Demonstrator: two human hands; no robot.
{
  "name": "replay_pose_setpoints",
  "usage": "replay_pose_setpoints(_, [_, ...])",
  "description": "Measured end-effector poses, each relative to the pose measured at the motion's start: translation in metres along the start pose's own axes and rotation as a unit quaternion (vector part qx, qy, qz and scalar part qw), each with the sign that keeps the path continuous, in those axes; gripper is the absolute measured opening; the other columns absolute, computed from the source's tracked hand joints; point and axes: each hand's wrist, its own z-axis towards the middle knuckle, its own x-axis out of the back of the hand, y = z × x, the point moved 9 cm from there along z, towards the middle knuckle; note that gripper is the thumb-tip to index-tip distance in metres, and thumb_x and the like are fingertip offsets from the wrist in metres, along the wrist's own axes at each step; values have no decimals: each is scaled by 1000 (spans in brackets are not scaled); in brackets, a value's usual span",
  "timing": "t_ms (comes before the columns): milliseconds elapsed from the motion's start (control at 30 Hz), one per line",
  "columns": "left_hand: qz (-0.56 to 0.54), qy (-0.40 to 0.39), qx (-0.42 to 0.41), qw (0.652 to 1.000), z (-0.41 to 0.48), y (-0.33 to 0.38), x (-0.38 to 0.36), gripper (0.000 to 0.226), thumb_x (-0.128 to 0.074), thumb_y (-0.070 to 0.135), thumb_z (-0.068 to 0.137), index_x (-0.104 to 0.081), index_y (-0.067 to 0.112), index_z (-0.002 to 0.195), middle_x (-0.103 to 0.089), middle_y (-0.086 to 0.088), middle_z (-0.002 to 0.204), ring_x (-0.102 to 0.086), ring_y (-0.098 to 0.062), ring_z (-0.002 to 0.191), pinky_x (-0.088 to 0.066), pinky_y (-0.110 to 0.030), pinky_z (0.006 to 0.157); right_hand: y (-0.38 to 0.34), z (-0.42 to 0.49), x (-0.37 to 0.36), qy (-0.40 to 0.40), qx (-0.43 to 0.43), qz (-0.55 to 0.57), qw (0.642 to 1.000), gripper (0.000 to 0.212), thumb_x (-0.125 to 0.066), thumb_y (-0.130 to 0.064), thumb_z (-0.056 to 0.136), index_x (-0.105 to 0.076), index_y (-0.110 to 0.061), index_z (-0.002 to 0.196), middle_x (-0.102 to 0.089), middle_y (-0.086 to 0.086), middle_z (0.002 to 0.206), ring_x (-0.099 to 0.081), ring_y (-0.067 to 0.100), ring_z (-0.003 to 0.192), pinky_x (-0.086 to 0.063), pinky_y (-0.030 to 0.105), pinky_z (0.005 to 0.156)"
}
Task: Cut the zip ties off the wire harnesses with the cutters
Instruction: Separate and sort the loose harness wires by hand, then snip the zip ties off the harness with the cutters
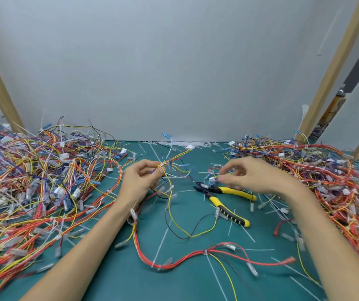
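Yellow-handled cutters are lying on the green mat, just below my right hand. My left hand is pinching a harness at a white zip tie; my right fingertips are nipping thin wires beside a connector. Tangled piles are flanking both arms.

**Soft, even light, blur on the right**

Bright, flat, diffuse light, no glare on the grey wall. Shadows faint: only thin ones by the arms on the green mat. Left hand and its wire harness fairly sharp. Right hand smeared w/ motion blur. Wire piles go soft twd L & R edges, and the wooden posts lean, wide-angle bend.
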Motion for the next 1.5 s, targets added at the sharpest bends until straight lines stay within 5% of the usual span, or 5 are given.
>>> replay_pose_setpoints(200, [48, 1, -54, 997, 0, 1, 0, 9, -74, 11, 84, -69, 17, 87, -69, 10, 71, -60, -1, 59, -47, -13, 59, 13, -4, -45, -137, -80, -192, 968, 98, -63, -72, 75, -28, -23, 152, -32, -2, 156, -53, 17, 116, -46, 24, 87])
replay_pose_setpoints(767, [-27, 8, -23, 999, -2, -1, 7, 18, -59, 1, 93, -65, 17, 96, -67, -12, 83, -56, -5, 52, -51, -16, 56, 24, 0, -37, -117, -89, -180, 973, 73, -81, -65, 59, -57, -32, 118, -60, -1, 108, -66, 22, 91, -59, 39, 73])
replay_pose_setpoints(1067, [-17, 11, -9, 1000, -3, 2, 7, 30, -57, 1, 93, -74, 25, 90, -69, 12, 71, -52, -7, 57, -46, -16, 60, 34, -10, -3, -66, -59, 176, 980, 18, -63, -26, 89, -66, -11, 79, -50, -6, 52, -61, 14, 56, -43, 18, 41])
replay_pose_setpoints(1333, [10, -20, 73, 997, -6, -5, -6, 28, -65, 30, 91, -74, 5, 85, -61, 7, 56, -41, -11, 53, -38, -21, 56, 7, 5, 0, -14, 8, 658, 753, 36, -54, -26, 79, -67, -6, 106, -66, 19, 95, -68, 35, 84, -59, 51, 72])
replay_pose_setpoints(1500, [135, -54, 22, 989, -8, -3, -12, 9, -75, 20, 84, -73, 12, 87, -70, 0, 73, -55, -7, 63, -41, -22, 65, 0, 15, -27, 34, -19, 640, 767, 34, -56, -43, 90, -65, -10, 95, -66, 11, 74, -63, 22, 60, -53, 29, 50])
